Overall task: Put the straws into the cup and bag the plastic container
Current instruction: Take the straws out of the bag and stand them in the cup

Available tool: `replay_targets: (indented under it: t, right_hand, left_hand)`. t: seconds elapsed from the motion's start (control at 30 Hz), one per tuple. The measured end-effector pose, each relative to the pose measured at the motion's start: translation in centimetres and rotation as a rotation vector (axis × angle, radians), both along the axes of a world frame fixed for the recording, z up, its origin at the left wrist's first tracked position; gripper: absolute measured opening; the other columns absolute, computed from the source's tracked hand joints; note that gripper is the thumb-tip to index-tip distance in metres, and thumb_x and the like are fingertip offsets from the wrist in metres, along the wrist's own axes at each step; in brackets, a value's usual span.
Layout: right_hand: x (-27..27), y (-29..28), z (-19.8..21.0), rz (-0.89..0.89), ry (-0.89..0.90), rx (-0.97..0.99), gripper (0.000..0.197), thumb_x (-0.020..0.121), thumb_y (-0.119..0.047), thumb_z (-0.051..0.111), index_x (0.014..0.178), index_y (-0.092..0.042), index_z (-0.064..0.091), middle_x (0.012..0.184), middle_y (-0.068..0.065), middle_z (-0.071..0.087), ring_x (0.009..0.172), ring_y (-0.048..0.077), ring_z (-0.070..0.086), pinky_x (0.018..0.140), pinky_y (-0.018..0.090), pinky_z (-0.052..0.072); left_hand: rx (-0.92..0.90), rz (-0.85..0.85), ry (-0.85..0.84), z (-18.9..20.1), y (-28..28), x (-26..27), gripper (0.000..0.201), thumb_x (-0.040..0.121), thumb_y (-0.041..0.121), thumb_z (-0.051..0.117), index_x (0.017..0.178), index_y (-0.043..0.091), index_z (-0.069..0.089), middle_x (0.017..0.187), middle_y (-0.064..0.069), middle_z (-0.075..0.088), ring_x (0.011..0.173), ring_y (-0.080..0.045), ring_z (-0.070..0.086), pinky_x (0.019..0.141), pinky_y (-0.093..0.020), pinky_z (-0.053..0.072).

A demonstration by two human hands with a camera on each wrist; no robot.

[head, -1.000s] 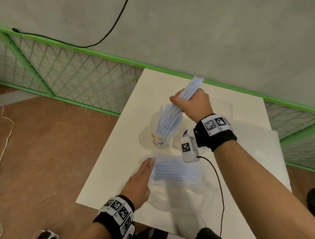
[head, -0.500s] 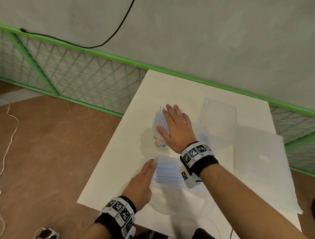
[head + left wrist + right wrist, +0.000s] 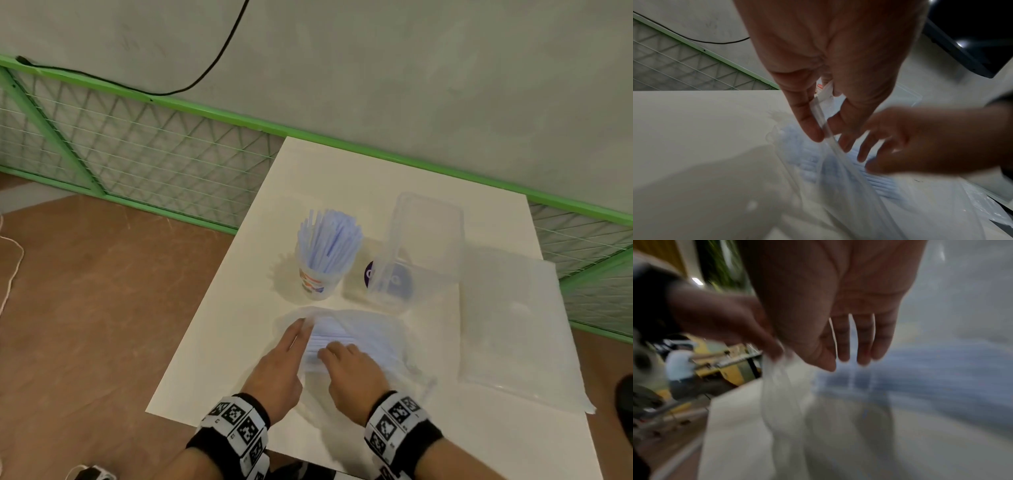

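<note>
Pale blue straws (image 3: 329,240) already stand bunched in the cup (image 3: 317,282) at the middle of the table (image 3: 222,342), so part of the first job looks done. More straws still lie flat in a clear wrapper (image 3: 356,339) near the front edge, and these, by the look of it, have yet to go in.

The left hand (image 3: 279,370) pinches the wrapper's open lip between thumb and fingers, lifting it, as the left wrist view shows. The right hand (image 3: 352,370) reaches to the loose straws with fingers straight and slightly spread, tips at or just above them; it grips nothing yet.

The container (image 3: 419,250) lies just right of the cup, empty and unbagged, with a purple disc (image 3: 370,274) showing at its near end. A flat clear bag (image 3: 513,325) lies further right, overhanging the table's right side. Bagging has not begun.

For room: bare table lies left of the cup and the wrapper, up to the left edge, and behind the cup towards the green rail (image 3: 376,154). The cup stands close to the container, so a sweeping carry risks knocking either. The wrapper sits near the front edge, where loose straws could roll off.
</note>
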State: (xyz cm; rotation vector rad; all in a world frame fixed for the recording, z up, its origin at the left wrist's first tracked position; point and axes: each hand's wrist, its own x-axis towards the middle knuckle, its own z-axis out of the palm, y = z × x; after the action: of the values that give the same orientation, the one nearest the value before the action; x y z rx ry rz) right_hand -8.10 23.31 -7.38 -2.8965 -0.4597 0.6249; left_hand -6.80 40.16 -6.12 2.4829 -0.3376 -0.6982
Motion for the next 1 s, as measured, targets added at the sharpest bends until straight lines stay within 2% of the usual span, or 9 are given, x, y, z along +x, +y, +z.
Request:
replay_targets:
  t: [0.07, 0.13, 0.37, 0.47, 0.53, 0.6, 0.7, 0.8, 1.0]
  right_hand:
    - [-0.8, -0.6, -2.6, -0.058, -0.042, -0.064, 0.058, 0.061, -0.008, 0.075, 0.118, -0.014, 0.062, 0.116, 0.003, 0.06, 0.092, 0.028, 0.064, 0.07, 0.039, 0.056]
    - [-1.3, -1.0, -4.2, -0.096, -0.097, -0.102, 0.061, 0.048, -0.01, 0.084, 0.106, -0.017, 0.069, 0.104, 0.001, 0.066, 0.08, 0.024, 0.066, 0.058, 0.035, 0.057]
    - [-1.4, -0.7, -5.0, -0.099, -0.204, -0.171, 0.038, 0.049, -0.013, 0.085, 0.083, -0.018, 0.07, 0.084, 0.001, 0.065, 0.07, 0.024, 0.062, 0.057, 0.036, 0.052]
    - [-1.2, -0.6, -5.0, -0.114, -0.172, -0.177, 0.037, 0.042, -0.011, 0.086, 0.075, -0.019, 0.07, 0.075, -0.001, 0.063, 0.064, 0.023, 0.061, 0.055, 0.035, 0.051]
    - [-1.1, -0.5, -4.8, -0.132, -0.155, -0.18, 0.032, 0.045, -0.009, 0.084, 0.072, -0.018, 0.068, 0.071, -0.001, 0.062, 0.064, 0.023, 0.062, 0.055, 0.036, 0.05]
    - [-1.0, -0.3, -4.3, -0.139, -0.091, -0.178, 0.022, 0.065, -0.006, 0.074, 0.084, -0.016, 0.068, 0.081, 0.003, 0.066, 0.078, 0.027, 0.064, 0.068, 0.041, 0.05]
    - [-0.7, -0.4, -4.4, -0.114, -0.088, -0.183, 0.033, 0.088, -0.001, 0.046, 0.117, -0.012, 0.059, 0.113, 0.008, 0.061, 0.108, 0.032, 0.055, 0.092, 0.044, 0.041]
    - [-0.4, -0.3, -4.3, -0.108, -0.086, -0.201, 0.039, 0.09, -0.002, 0.041, 0.126, -0.012, 0.052, 0.123, 0.008, 0.057, 0.117, 0.031, 0.05, 0.097, 0.043, 0.037]
    - [-0.3, -0.1, -4.2, -0.108, 0.012, -0.262, 0.032, 0.09, -0.013, 0.051, 0.121, -0.014, 0.054, 0.122, 0.007, 0.058, 0.117, 0.031, 0.05, 0.099, 0.045, 0.036]
  left_hand:
    - [0.003, -0.005, 0.002, 0.0, -0.2, 0.0, 0.092, 0.083, -0.004, 0.046, 0.154, 0.033, -0.001, 0.16, 0.018, -0.009, 0.086, -0.018, 0.059, 0.081, -0.026, 0.049]
    - [-0.006, -0.013, 0.0, 0.0, -0.3, 0.0, 0.092, 0.084, -0.003, 0.047, 0.153, 0.033, 0.0, 0.16, 0.018, -0.008, 0.091, -0.019, 0.061, 0.083, -0.027, 0.049]
    - [-0.052, 0.001, -0.007, -0.4, 0.0, 0.0, 0.089, 0.082, -0.001, 0.047, 0.152, 0.035, 0.005, 0.158, 0.021, -0.004, 0.09, -0.019, 0.06, 0.082, -0.031, 0.052]
    - [-0.062, -0.004, -0.012, -0.7, 0.2, 0.0, 0.09, 0.081, -0.002, 0.047, 0.152, 0.036, 0.006, 0.157, 0.022, -0.004, 0.088, -0.02, 0.06, 0.081, -0.032, 0.053]
    - [-0.064, -0.003, -0.009, -0.6, 0.2, -0.1, 0.091, 0.082, -0.002, 0.048, 0.152, 0.037, 0.006, 0.157, 0.022, -0.004, 0.089, -0.019, 0.06, 0.081, -0.03, 0.052]
    - [-0.068, -0.002, -0.011, -0.6, 0.2, -0.2, 0.091, 0.082, -0.002, 0.048, 0.152, 0.037, 0.005, 0.158, 0.021, -0.004, 0.091, -0.019, 0.06, 0.082, -0.028, 0.051]
    - [-0.073, -0.005, -0.022, -0.7, 0.2, -0.3, 0.092, 0.082, -0.003, 0.049, 0.153, 0.036, 0.006, 0.159, 0.02, -0.003, 0.091, -0.018, 0.06, 0.081, -0.027, 0.051]
    - [-0.063, -0.01, -0.024, -0.8, 0.4, -0.3, 0.092, 0.082, -0.003, 0.049, 0.153, 0.036, 0.005, 0.159, 0.02, -0.003, 0.091, -0.018, 0.06, 0.08, -0.026, 0.05]
    - [-0.056, -0.022, -0.022, -0.5, 0.6, -0.3, 0.09, 0.081, -0.003, 0.049, 0.152, 0.035, 0.01, 0.157, 0.022, -0.005, 0.087, -0.02, 0.062, 0.081, -0.033, 0.052]
